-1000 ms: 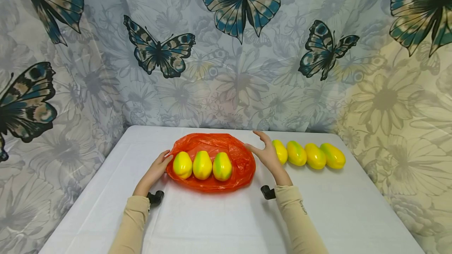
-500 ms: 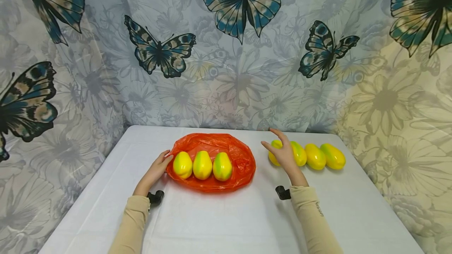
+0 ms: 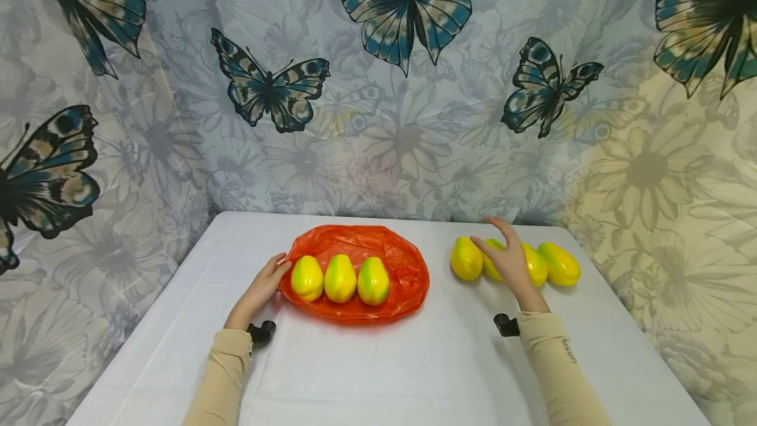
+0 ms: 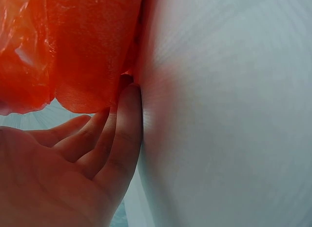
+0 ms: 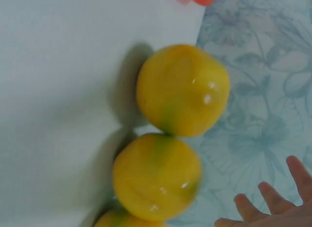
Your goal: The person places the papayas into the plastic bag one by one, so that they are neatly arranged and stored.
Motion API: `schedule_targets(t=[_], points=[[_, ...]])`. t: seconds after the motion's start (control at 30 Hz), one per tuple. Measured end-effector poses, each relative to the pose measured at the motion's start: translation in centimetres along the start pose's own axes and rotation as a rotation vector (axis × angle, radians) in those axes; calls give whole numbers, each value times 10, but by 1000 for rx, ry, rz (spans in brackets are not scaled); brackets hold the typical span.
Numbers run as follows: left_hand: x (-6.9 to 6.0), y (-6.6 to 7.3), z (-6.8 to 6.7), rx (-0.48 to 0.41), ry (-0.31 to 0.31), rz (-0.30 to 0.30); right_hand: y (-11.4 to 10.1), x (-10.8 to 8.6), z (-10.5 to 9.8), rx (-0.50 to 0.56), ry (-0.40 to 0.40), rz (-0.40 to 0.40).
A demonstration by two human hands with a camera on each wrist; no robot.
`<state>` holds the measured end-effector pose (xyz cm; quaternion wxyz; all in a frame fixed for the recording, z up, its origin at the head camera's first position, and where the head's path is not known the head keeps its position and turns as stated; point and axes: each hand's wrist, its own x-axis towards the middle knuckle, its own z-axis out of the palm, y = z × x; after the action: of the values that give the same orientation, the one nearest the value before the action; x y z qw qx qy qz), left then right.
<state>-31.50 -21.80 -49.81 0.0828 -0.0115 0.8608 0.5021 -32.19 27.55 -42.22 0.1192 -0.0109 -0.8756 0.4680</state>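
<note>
Three glossy yellow-green mangoes (image 3: 340, 279) stand in a row inside a red plastic bag (image 3: 408, 278) with its mouth spread wide. My left hand (image 3: 262, 291) rests against the bag's left edge. In the left wrist view its fingers (image 4: 127, 134) reach fairly straight to the red plastic, close to the tabletop. My right hand (image 3: 512, 267) hovers with spread fingers over the row of mangoes on the right, holding nothing. It partly covers the middle ones, while the leftmost mango (image 3: 466, 259) and the rightmost mango (image 3: 558, 264) show. In the right wrist view, a mango (image 5: 183, 90) lies apart from the fingers.
A white cloth covers the table (image 3: 378, 373). Behind and beside it hangs a butterfly-and-flower patterned curtain (image 3: 408, 143). A black wrist mount (image 3: 262, 332) is on the left wrist, and another black mount (image 3: 506, 325) is on the right.
My right hand has moved rightward, away from the bag's right side and past the leftmost loose mango. The left hand, the bag and the mangoes have stayed in place.
</note>
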Motion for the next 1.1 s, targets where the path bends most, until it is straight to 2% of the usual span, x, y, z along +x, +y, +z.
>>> schedule_targets(t=[0.4, 0.57, 1.1], points=[[1, -1, 0, 10, -4, 3, 27, 8, -28, 1, 61, -38], [1, -2, 0, -3, 0, -1, 36, 12, -39, -39, 83, -44], [2, -4, 1, -20, 4, -3, 62, 11, -69, -93, 110, 11]])
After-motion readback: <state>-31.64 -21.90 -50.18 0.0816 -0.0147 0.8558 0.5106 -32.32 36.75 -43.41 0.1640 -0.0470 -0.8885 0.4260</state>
